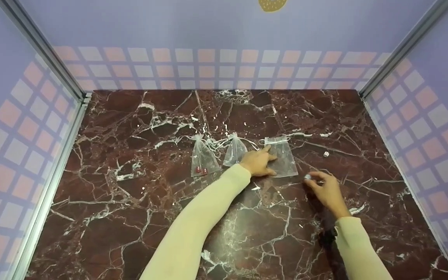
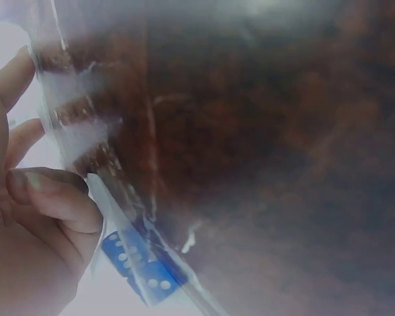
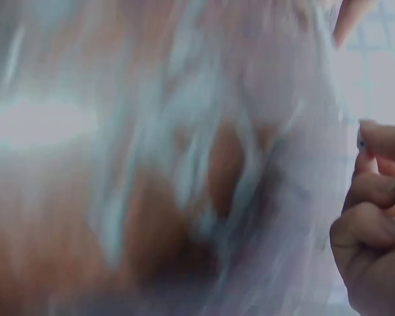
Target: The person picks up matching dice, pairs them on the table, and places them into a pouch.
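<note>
My left hand (image 1: 258, 161) rests on the left part of a flat sheer mesh bag (image 1: 284, 159), its fingers spread. My right hand (image 1: 326, 189) pinches a small white die (image 1: 308, 177) between thumb and fingertip, just right of that bag. Only a sliver of this die (image 3: 361, 139) shows in the right wrist view. A second white die (image 1: 326, 154) lies on the table farther right. Left of my left hand, partly hidden by it, is a gathered mesh bag (image 1: 233, 149); blue dice (image 2: 141, 266) lie inside it in the left wrist view.
Another gathered mesh bag (image 1: 202, 157) with red dice (image 1: 201, 170) lies at the left of the row. White drawstrings trail between the bags. The dark red marble-look tabletop (image 1: 130, 217) is bounded by purple checked walls (image 1: 216, 31) at the back and sides.
</note>
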Motion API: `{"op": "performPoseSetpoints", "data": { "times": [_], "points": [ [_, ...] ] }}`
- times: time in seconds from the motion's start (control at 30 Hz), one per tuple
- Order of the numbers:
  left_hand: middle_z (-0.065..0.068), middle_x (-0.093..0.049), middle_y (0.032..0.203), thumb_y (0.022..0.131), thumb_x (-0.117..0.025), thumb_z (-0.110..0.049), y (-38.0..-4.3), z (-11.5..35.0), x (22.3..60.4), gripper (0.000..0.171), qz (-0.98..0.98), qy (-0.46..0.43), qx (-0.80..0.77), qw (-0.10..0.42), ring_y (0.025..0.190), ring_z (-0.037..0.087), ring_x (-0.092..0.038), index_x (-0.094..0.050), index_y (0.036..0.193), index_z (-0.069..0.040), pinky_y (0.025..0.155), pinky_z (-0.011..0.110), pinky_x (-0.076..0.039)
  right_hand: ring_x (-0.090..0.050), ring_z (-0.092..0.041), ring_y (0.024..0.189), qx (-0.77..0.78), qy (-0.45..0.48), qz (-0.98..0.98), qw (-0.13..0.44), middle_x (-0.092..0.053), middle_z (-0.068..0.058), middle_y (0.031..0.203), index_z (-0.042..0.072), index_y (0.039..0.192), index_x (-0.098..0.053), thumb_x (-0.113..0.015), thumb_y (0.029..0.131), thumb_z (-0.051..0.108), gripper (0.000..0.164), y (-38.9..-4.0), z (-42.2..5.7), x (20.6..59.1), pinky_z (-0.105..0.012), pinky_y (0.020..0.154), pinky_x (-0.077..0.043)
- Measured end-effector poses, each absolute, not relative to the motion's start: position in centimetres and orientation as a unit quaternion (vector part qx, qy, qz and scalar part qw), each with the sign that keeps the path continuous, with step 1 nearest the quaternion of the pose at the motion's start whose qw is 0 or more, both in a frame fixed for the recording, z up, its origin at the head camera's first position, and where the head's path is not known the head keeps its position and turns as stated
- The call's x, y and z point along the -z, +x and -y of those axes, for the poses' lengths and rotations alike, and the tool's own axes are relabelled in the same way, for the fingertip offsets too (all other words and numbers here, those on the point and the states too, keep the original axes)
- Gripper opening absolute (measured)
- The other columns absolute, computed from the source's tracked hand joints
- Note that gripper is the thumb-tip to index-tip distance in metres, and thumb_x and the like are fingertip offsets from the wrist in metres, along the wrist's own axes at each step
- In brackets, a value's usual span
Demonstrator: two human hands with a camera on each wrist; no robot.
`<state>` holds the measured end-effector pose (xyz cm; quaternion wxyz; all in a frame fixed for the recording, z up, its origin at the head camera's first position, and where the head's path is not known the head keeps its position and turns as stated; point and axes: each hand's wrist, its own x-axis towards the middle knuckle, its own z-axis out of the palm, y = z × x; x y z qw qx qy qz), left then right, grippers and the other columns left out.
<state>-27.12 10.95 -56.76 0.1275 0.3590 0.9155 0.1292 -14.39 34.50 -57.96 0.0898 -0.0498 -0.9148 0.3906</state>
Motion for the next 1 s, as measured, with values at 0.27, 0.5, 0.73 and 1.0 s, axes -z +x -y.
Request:
{"op": "performPoseSetpoints", "data": {
  "times": [0.27, 0.5, 0.73, 1.0],
  "points": [
    [0.011, -0.029, 0.159, 0.083, -0.072, -0.056, -27.2, -10.9, 56.4, 0.068, -0.916, 0.359, -0.130, 0.127, 0.131, 0.029, -0.049, -0.055, 0.142, -0.028, 0.100, 0.039, -0.046, -0.065, -0.023, 0.077, -0.432, 0.032, 0.900, 0.039, -0.071, -0.011, 0.087, -0.004, 0.102, -0.072, -0.078, 0.082, -0.001, 0.021, -14.8, -29.5, 56.9, -0.024, 0.068, -0.052],
    [0.011, -0.030, 0.159, 0.083, -0.073, -0.055, -27.0, -11.0, 56.4, 0.066, -0.916, 0.360, -0.131, 0.118, 0.129, 0.029, -0.052, -0.056, 0.141, -0.028, 0.098, 0.038, -0.047, -0.064, -0.020, 0.074, -0.443, 0.117, 0.888, -0.037, -0.071, -0.014, 0.099, -0.002, 0.105, -0.072, -0.076, 0.083, 0.002, 0.023, -14.7, -25.1, 57.1, -0.027, 0.064, -0.054],
    [0.009, -0.032, 0.158, 0.081, -0.075, -0.056, -26.9, -11.0, 56.4, 0.066, -0.920, 0.352, -0.134, 0.111, 0.126, 0.026, -0.054, -0.059, 0.138, -0.028, 0.093, 0.036, -0.050, -0.057, -0.010, 0.068, -0.425, 0.185, 0.885, -0.048, -0.065, 0.000, 0.082, 0.001, 0.099, -0.073, -0.078, 0.083, 0.005, 0.018, -14.7, -21.8, 57.8, -0.028, 0.062, -0.051],
    [0.009, -0.032, 0.158, 0.081, -0.075, -0.055, -27.0, -11.1, 56.7, 0.066, -0.921, 0.347, -0.133, 0.117, 0.127, 0.026, -0.053, -0.058, 0.139, -0.028, 0.093, 0.037, -0.051, -0.053, -0.007, 0.066, -0.410, 0.206, 0.886, -0.065, -0.061, 0.004, 0.073, 0.000, 0.099, -0.074, -0.076, 0.084, 0.005, 0.015, -15.0, -20.5, 58.5, -0.027, 0.060, -0.048]
  ]
}}
